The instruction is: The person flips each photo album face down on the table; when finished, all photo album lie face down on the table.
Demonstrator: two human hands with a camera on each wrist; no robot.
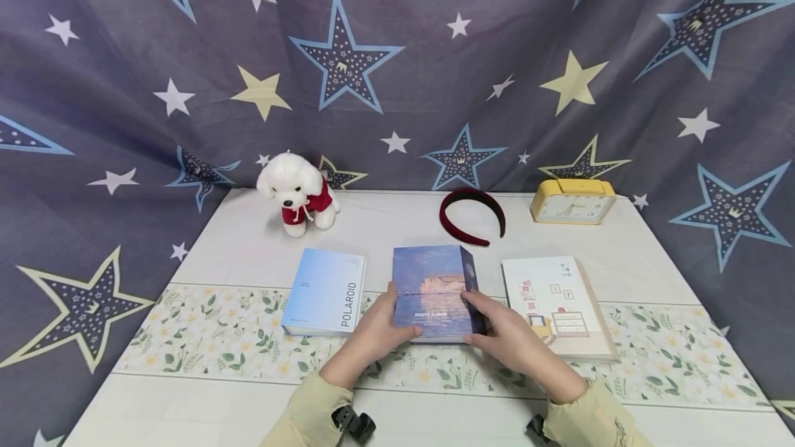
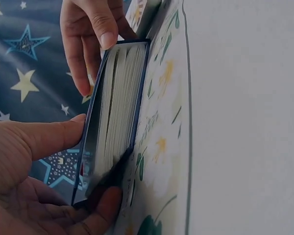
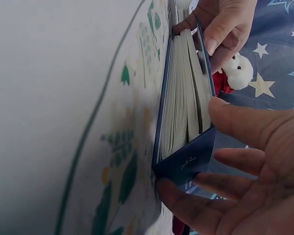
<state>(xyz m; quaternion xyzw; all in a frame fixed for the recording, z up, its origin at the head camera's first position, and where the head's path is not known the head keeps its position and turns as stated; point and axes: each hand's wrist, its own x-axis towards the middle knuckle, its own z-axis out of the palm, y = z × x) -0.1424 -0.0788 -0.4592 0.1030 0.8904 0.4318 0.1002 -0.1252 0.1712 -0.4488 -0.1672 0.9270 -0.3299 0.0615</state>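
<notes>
A person's two hands hold a blue photo album (image 1: pixel 428 295) on, or just above, the tabletop (image 1: pixel 397 223), between a pale-blue Polaroid album (image 1: pixel 326 292) and a white-covered book (image 1: pixel 537 278). The left hand (image 1: pixel 371 332) pinches the album's left side, thumb on the front cover, fingers lower at the edge. The right hand (image 1: pixel 506 336) takes the opposite side in a wider grip, its thumb at the near corner and its fingers loosely spread about the spine (image 3: pixel 186 161). Behind stand a white plush dog (image 1: pixel 292 185), a dark-red headband (image 1: pixel 442 216) and a yellow alarm clock (image 1: pixel 573 209). Packed with pages (image 3: pixel 179 98), the album probably weighs a fair amount for its size; its boards look stiff, its surface perhaps a little slick, with small risk of breakage. The spine and the opposite edge seem the surest holds, both boards taken together, since the front cover gapes slightly from the pages and could swing open if lifted alone.
</notes>
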